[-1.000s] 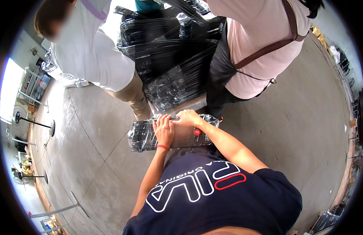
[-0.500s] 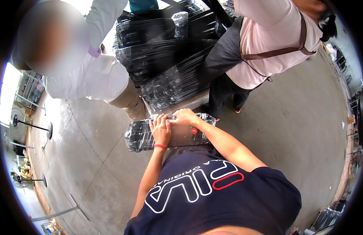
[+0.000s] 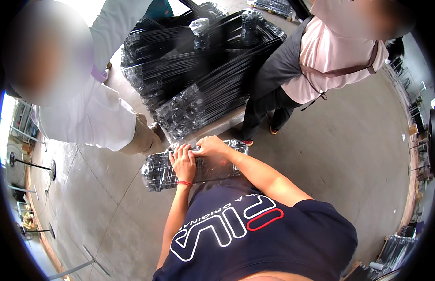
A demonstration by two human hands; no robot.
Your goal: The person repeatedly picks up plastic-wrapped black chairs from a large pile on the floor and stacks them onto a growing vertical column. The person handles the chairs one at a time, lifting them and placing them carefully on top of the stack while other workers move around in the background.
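Your shirt (image 3: 297, 234) is showing lettering
You are wearing big white-and-red outlined letters and a smaller white line; a red spot (image 3: 223, 162) on the package (image 3: 208, 171) is looking blurred.

The left fingers (image 3: 182, 153) and right fingers (image 3: 204, 144) touch a black plastic-wrapped bundle (image 3: 159, 172).

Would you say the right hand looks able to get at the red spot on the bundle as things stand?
Probably yes: the right hand is at the far edge of the bundle, the red spot shows near its wrist, and neither hand covers it. The left hand sits farther left.
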